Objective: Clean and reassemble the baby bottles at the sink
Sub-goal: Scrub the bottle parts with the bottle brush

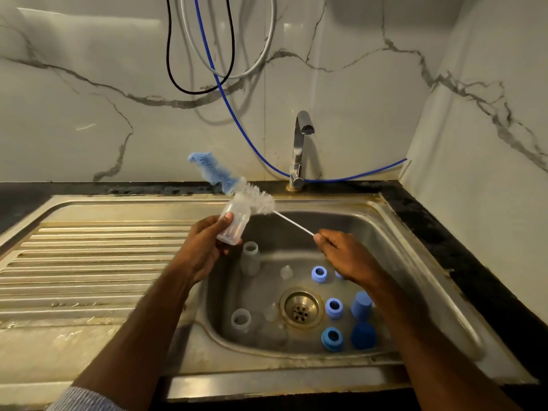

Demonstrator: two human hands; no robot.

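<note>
- Near the sink's (415, 250) front wall stand a clear bottle (240, 320), a dark blue ring (332, 339) and a dark blue cap (363, 336).
- Round the drain (301, 307) lie a clear teat (271, 312), a second ring (334, 307) and a lighter cap (361, 304).
- Farther back in the basin are another bottle (250, 258), a small teat (286, 272) and a third ring (319, 274).
- The left hand (204, 247) is curled around a held bottle (232, 222), tilted above the sink's left edge, mouth pointing away.
- The right hand (345, 256) pinches the thin white handle of a brush (258, 200).
- The brush's white bristles sit at the held bottle's mouth; its blue tip sticks out to the far left.
- On the far bench (444, 232) rises the tap (299, 149), with a blue hose (237, 120) looping behind it.
</note>
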